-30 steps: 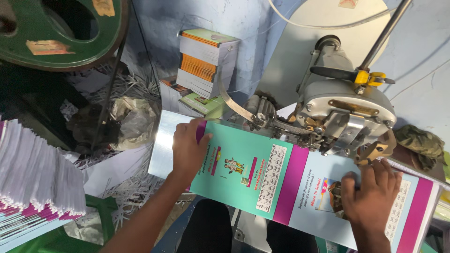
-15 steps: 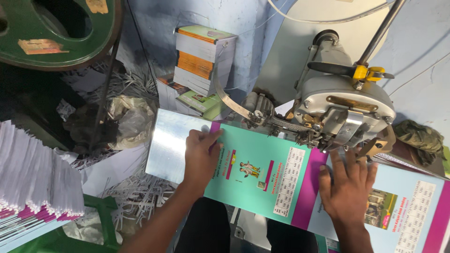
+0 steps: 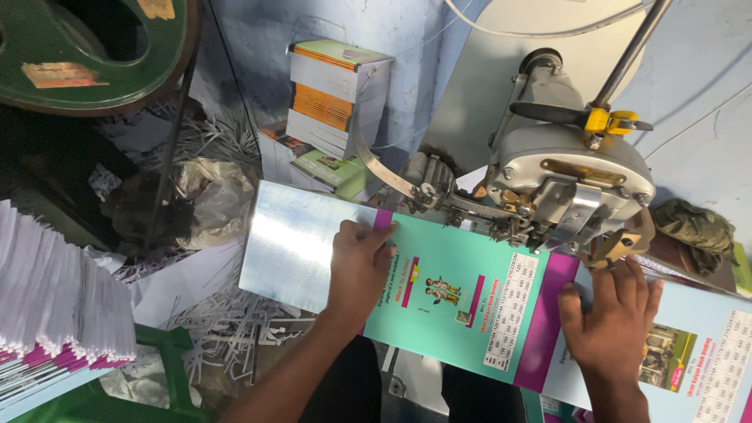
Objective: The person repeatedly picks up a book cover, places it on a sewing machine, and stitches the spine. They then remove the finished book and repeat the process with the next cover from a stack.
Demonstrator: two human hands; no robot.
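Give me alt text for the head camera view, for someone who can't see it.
Two bare hands press a teal and magenta printed cover flat under a grey stitching machine: the left hand at its left end, the right hand beside the machine head. Stacked booklets stand behind, with paper trimmings below.

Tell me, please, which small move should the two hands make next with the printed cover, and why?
Probably slide the cover a little further left: both the left hand and right hand lie flat on it, and its purple spine band sits just under the stitching head.

Teal-and-magenta printed cover (image 3: 470, 305) lies flat, seemingly under stitcher.
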